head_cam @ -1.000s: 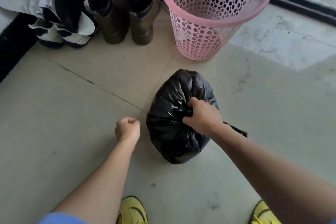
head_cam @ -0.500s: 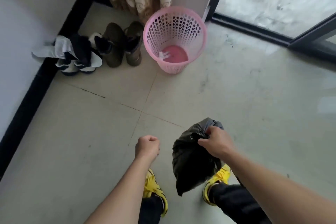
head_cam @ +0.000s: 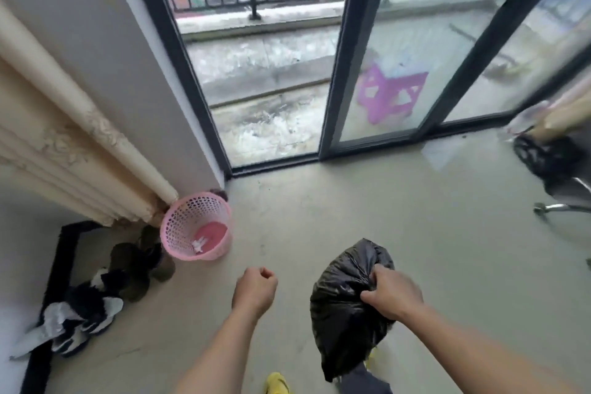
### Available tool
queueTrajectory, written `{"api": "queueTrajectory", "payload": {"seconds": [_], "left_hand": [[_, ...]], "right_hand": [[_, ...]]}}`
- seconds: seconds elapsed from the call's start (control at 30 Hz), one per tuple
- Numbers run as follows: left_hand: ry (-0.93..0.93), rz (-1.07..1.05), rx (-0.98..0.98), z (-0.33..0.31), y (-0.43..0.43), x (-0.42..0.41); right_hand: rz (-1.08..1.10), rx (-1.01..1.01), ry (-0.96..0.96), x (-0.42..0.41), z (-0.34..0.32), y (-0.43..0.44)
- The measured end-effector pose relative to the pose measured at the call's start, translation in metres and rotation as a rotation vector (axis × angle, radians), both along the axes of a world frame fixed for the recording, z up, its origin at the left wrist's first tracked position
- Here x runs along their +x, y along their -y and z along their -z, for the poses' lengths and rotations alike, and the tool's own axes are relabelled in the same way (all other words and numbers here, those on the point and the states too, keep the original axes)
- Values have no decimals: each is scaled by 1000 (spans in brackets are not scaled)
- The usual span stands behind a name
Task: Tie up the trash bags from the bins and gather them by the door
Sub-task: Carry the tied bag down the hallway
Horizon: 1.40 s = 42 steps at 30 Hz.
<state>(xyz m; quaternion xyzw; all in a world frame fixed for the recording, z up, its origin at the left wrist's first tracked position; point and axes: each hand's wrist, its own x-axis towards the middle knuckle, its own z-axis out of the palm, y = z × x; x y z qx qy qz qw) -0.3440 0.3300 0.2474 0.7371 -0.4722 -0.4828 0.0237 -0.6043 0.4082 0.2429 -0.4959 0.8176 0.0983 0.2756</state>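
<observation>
Black trash bag [head_cam: 345, 313] hangs clear of the floor from our right hand [head_cam: 391, 294], whose fingers are bunched around its gathered neck. The bag's body sags below our wrist, above our yellow shoe [head_cam: 276, 382]. Our left hand [head_cam: 254, 291] is curled into a fist just beside it and carries nothing.

We judge the tying of this bag done or nearly so. The mouth looks cinched under our grip, though our fingers hide any knot. The pink bin [head_cam: 179, 221] by the curtain [head_cam: 48, 137] stands unlined, with only a white scrap [head_cam: 200, 245] on its bottom, so that bin's part looks finished.

What is left is the carry to the sliding glass door [head_cam: 339, 73] ahead. Near the door at the far right lies what looks like another black bag [head_cam: 543, 157], blurred, so we may be adding to a pile there. Whether other bins remain we cannot tell.
</observation>
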Motion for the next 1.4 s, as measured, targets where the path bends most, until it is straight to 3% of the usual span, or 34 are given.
{"api": "queueTrajectory", "payload": {"seconds": [0.23,0.47,0.73,1.0,1.4], "left_hand": [[102,561,-151,-114,-25,-148],[110,966,-250,-174,-98,-344],[-10,1400,-325,-232,-244,-577],[80,1795,-476,-258,-382,-779],[-70,2282,-622,-253,-639,-1075]], "right_hand": [[322,-85,-17,-127,-102,-108],[610,-144,7,-274,-154,-251],[952,-193,-77,-426,-212,-455],[1265,-212,-186,-539,-243,-634],[1761,-224,-274,-657,-260,-882]]}}
